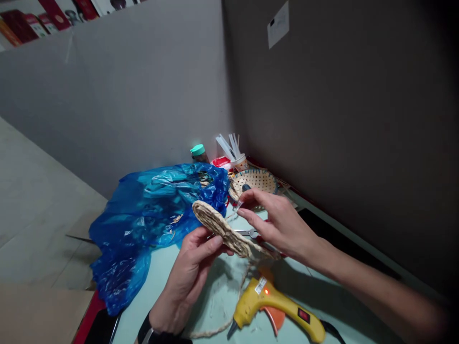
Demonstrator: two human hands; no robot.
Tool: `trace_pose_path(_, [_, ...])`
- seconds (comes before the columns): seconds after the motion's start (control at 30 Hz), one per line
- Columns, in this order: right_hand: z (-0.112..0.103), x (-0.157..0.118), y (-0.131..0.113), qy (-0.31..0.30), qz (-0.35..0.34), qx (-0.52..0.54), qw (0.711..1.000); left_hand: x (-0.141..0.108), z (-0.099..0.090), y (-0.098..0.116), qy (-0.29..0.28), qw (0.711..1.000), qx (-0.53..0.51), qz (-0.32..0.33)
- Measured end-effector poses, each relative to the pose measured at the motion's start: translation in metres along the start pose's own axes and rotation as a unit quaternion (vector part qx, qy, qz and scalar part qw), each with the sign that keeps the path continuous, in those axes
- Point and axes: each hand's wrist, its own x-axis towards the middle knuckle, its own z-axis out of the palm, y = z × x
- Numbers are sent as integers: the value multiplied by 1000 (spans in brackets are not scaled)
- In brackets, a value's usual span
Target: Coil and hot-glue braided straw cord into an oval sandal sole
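Straw-coloured coiled rope disc [222, 228] held edge-up by left hand [190, 277], fingers curled under, thumb pressing its face, giving access. Right hand [279, 222] fingertips pinch something small at its rim. Yellow glue gun [276, 308] lies below, lamp lit.

A flat coiled rope mat [224, 230] is held edge-on by the left hand [186, 279], pinched between the thumb and the fingertips at its near rim. The right hand [281, 222] is set just beyond the mat, a small clear piece [238, 205] gripped between its thumb and forefinger, close above the mat's upper edge. Scissors [247, 233] are seen just under the right fingers. A yellow glue gun [272, 306] lies below both hands, and a blue plastic bag [150, 220] is bunched left of the left fingertips.
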Motion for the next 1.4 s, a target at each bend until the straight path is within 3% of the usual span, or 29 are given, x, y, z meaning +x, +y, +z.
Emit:
trace_pose_path(0.17, [-4, 8, 13, 35, 39, 87, 995, 11, -7, -7, -25, 1000, -9, -2])
trace_pose_path(0.33, [-13, 13, 24, 116, 63, 168, 977, 19, -25, -14, -32, 999, -10, 43])
trace_pose_path(0.43, [-18, 15, 31, 131, 82, 203, 967, 22, -34, -15, -42, 996, -6, 77])
trace_pose_path(0.7, [-8, 3, 17, 27, 93, 191, 977, 21, -45, -8, -121, 976, 44, 174])
trace_pose_path(0.97, [-3, -1, 5, -62, -16, 190, 980, 13, -47, -5, -165, 955, 112, 220])
trace_pose_path(1.07, [-2, -2, 1, -81, -14, 185, 979, 13, -45, -8, -172, 953, 105, 226])
trace_pose_path(1.27, [-5, -5, -5, -86, 35, 191, 977, 8, -41, -13, -121, 962, 86, 229])
trace_pose_path(1.4, [-8, -4, 1, -35, 41, 166, 985, -5, -39, -12, -22, 979, 46, 198])
